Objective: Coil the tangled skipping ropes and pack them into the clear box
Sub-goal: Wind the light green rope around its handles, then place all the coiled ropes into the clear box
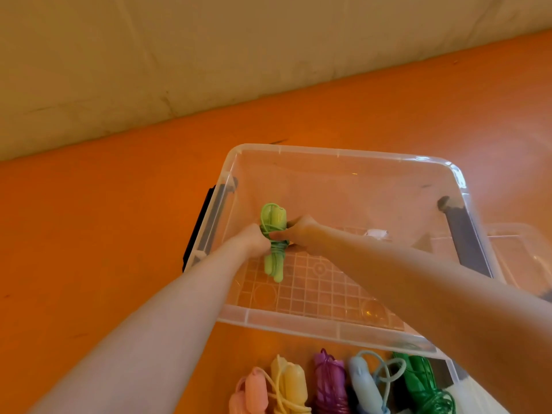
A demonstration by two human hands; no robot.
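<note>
Orange floor [104,219] underneath, pale wall behind. Clear box [328,327] open-topped, dark latch handles at either end, ribbed base showing through; what looks like its lid [522,255] just beside it on the right. Both forearms over the near rim and down inside. Left hand [254,243] and right hand [301,234] curled round the middle of the light green rope [273,243], one on each side, handles paired and cord wound about them, low in the box's left part; touching the base or just above, impossible to tell. Five more bundles in a row before the near rim: pink [251,392], yellow [289,380], purple [330,383], blue [366,383], dark green [421,380]. Likely trouble: wraps springing loose on release, since no tucked end visible; blue and yellow already trailing slack loops, apt to snag neighbours when lifted; bundle laid lengthways mid-floor possibly wasting room for the rest.
</note>
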